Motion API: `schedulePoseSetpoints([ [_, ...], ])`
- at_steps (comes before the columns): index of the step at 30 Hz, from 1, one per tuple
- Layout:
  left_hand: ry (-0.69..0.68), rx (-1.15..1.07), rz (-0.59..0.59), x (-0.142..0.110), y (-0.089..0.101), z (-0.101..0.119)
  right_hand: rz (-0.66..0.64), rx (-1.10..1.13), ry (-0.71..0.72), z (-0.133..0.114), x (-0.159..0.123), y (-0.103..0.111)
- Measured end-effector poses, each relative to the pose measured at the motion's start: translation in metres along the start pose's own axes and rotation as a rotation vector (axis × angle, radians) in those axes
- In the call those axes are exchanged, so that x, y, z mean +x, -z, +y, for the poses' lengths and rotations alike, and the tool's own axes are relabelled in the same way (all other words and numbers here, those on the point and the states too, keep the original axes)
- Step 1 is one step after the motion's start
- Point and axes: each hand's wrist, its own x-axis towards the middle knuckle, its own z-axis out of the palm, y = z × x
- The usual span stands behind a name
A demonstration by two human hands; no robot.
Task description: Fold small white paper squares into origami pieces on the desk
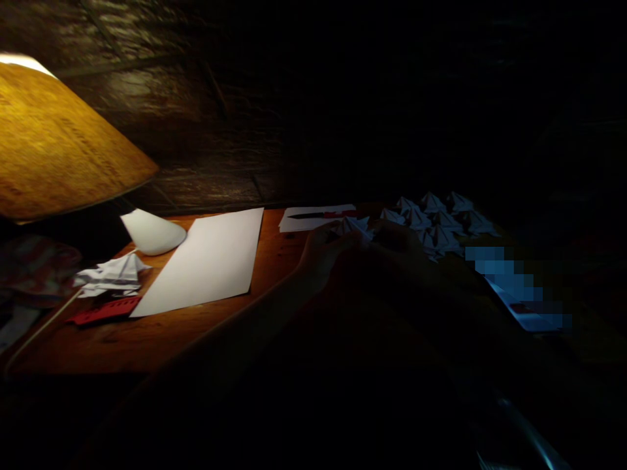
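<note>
Folded white paper piece (pixel 351 226), pointed and many-creased, is held up to the right of the large blank sheet (pixel 210 267), which serves as landmark. The left hand (pixel 324 243) grips its left side, and the right hand (pixel 398 237) appears closed on its right edge, though shadow hides most of the fingers; a hold from both sides probably keeps the creases steady. Right of the sheet, beyond the hands, similar pointed paper pieces (pixel 443 222) stand bunched in a group, perhaps to leave the working space free.

Just right of the sheet's far end, a red-handled knife (pixel 321 214) lies across a stack of white paper (pixel 294 226), maybe weighing it down. At the sheet's left edge are a curved white object (pixel 155 235), a crumpled printed paper (pixel 113 274) and a red slotted strip (pixel 105 311), all on the wooden worktop (pixel 274 261). Above and left of the sheet, a glowing lampshade (pixel 73 143) seems set to light it. Far right of the sheet lies a lit screen (pixel 514 294), blurred into blocks. No brand or label is legible; the crumpled paper's dark marks cannot be read.
</note>
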Motion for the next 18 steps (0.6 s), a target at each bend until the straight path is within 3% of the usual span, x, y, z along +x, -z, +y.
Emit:
schedulePoseSetpoints([
  [7,0.011,-0.004,-0.032,-0.002,-0.002,-0.007,0.064,0.176,-0.060,-0.003,-0.001,-0.002],
  [12,0.063,-0.021,-0.007,0.001,0.001,-0.011,0.113,0.170,-0.103,-0.009,0.000,0.000],
  [18,0.013,0.164,-0.002,0.001,0.005,-0.008,0.088,0.138,-0.107,-0.003,0.001,0.003],
])
